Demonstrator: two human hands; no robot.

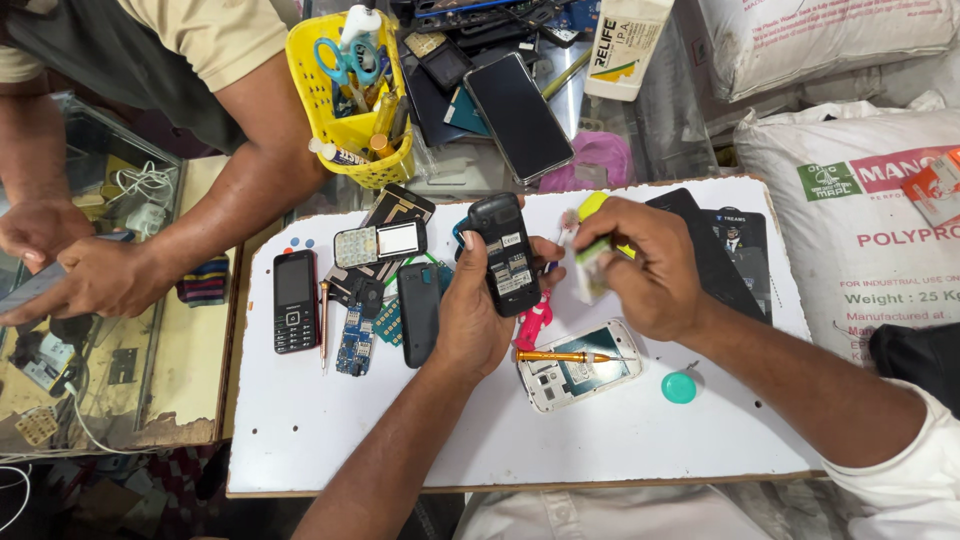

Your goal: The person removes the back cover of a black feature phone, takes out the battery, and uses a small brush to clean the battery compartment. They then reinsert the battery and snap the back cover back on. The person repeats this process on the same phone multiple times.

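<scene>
At the centre of the frame, the person's left hand [478, 310] holds a small black keypad phone with its back cover off [503, 255], the open back facing up and the grip clenched around its lower half. Just to the right, the right hand [640, 265] is closed on a brush with a yellow handle and pale bristles [585, 215], whose bristle end sits right beside the phone's upper edge; whether it touches cannot be told.

Both hands hover over a white board table [350, 440]. Below them lies a white smartphone shell with its back open [580, 368], and an orange-handled screwdriver [560, 356] rests across it. A small round teal cap [679, 387] lies to its right. Left of the held phone lie a black phone back cover [418, 314], a blue circuit board [355, 342], a grey keypad front panel [380, 243] and a whole black keypad phone with red trim [295, 301]. A dark flat phone [710, 255] lies at the right edge of the table.

In the upper middle, a yellow plastic basket of tools [350, 110] stands beyond the table. In the upper left, another person's hands [70, 265] hold a phone over a glass counter [110, 370].
</scene>
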